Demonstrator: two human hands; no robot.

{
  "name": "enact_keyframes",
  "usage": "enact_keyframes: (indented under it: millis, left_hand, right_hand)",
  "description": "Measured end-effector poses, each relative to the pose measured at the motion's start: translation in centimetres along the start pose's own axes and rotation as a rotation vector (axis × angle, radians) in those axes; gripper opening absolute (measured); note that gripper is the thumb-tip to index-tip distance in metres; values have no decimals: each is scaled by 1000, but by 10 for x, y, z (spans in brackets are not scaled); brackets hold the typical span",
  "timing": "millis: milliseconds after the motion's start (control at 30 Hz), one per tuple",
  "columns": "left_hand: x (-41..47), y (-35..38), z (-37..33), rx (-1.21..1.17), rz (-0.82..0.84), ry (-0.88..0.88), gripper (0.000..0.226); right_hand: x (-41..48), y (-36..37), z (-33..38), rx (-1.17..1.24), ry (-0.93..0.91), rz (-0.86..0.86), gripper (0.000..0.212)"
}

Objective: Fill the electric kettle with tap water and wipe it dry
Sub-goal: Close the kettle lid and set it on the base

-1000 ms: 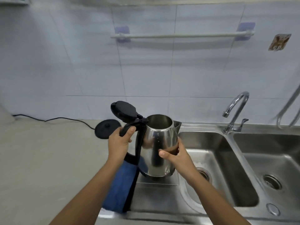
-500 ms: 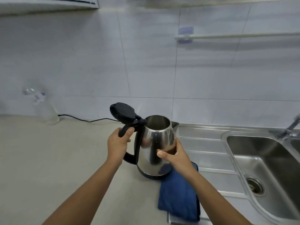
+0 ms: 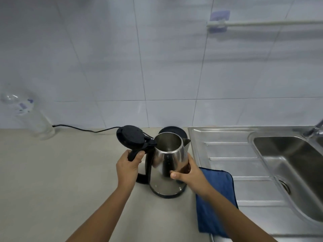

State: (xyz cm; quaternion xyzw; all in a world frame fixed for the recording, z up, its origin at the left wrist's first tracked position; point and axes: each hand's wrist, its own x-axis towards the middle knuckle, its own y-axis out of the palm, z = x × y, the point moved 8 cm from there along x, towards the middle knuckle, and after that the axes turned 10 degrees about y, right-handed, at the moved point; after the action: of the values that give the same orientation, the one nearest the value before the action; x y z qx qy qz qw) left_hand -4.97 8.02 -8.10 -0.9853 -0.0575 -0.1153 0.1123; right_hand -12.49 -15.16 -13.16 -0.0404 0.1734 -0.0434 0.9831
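Note:
A steel electric kettle (image 3: pixel 166 165) with a black handle and its black lid (image 3: pixel 131 139) flipped open stands upright over the beige counter. My left hand (image 3: pixel 128 167) grips the handle. My right hand (image 3: pixel 187 173) wraps the kettle's right side. Whether its bottom touches the counter I cannot tell. Behind it lies the round black kettle base (image 3: pixel 176 131) with its black cord (image 3: pixel 83 129) running left. A blue cloth (image 3: pixel 215 198) lies flat to the right, across the counter's edge and the drainboard. The tap (image 3: pixel 314 130) shows only at the far right edge.
A steel sink (image 3: pixel 286 165) with a ribbed drainboard (image 3: pixel 227 154) fills the right side. A clear plastic bottle (image 3: pixel 33 117) stands at the back left by the tiled wall. A white towel rail (image 3: pixel 262 23) hangs on the wall above.
The kettle has moved left, from over the sink's edge to over the counter in front of its base. Both hands kept their hold. The view has swung left.

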Motion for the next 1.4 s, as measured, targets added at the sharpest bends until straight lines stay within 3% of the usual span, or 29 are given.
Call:
enact_keyframes:
  millis: [100,200,367,567,700,767,967,1100,1233,1400]
  left_hand:
    - [8,7,1,-12,29,20,44]
    - [9,11,8,-18,48,26,49]
    - [6,11,10,-13,101,31,54]
    - [-3,10,-6,16,175,71,30]
    - [-10,5,-16,2,208,152,36]
    - [-10,0,-23,-48,179,158,23]
    - [-2,-11,-51,-238,-5,132,36]
    - [4,4,-55,-321,-5,98,33]
    - [16,14,-75,-307,68,95,20]
    - [24,42,-104,-116,245,158,14]
  right_hand:
    - [4,-3,-2,-30,-1,-24,93]
    - [5,-4,-6,-65,0,-67,106]
    - [3,-3,-8,-70,-11,-88,111]
    - [-1,0,-4,-66,-31,-82,108]
    - [-1,1,-2,-84,-32,-70,101]
    - [-3,1,-2,-94,-23,-69,96]
    - [-21,3,3,-46,-51,-171,53]
    - [-24,10,4,-27,-88,-238,80]
    - [-28,10,9,-31,-120,-253,83]
    - [-32,12,11,-9,-128,-276,84]
